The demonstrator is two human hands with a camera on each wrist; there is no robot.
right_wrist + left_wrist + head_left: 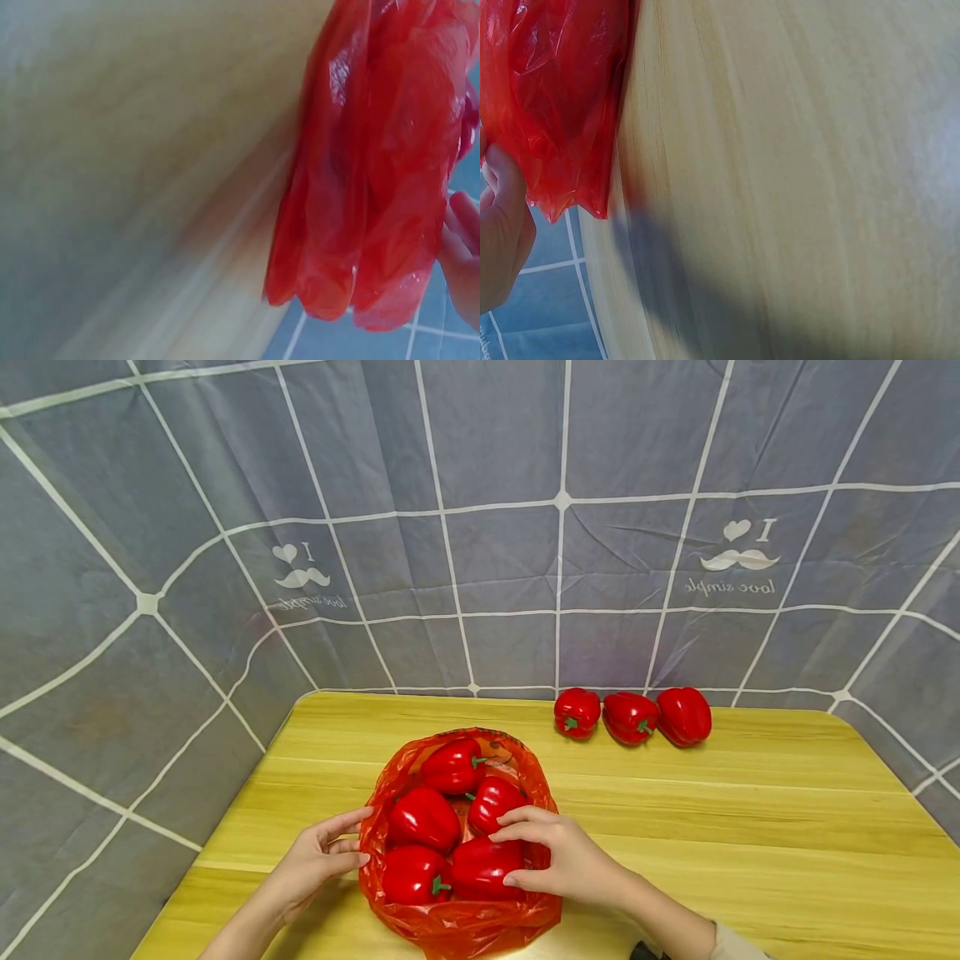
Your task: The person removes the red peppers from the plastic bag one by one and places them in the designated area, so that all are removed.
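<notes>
A gray cloth [502,568] hangs behind the wooden table [720,827]. Near left stands a red bag [480,922]. The right hand [558,856], half open, grips the bag's near right pepper [480,870]. The left hand [311,862], fingers partly bent, touches the bag's left rim; I cannot tell whether it pinches. Four other peppers [424,820] fill the bag; three loose peppers [628,719] lie far right.
</notes>
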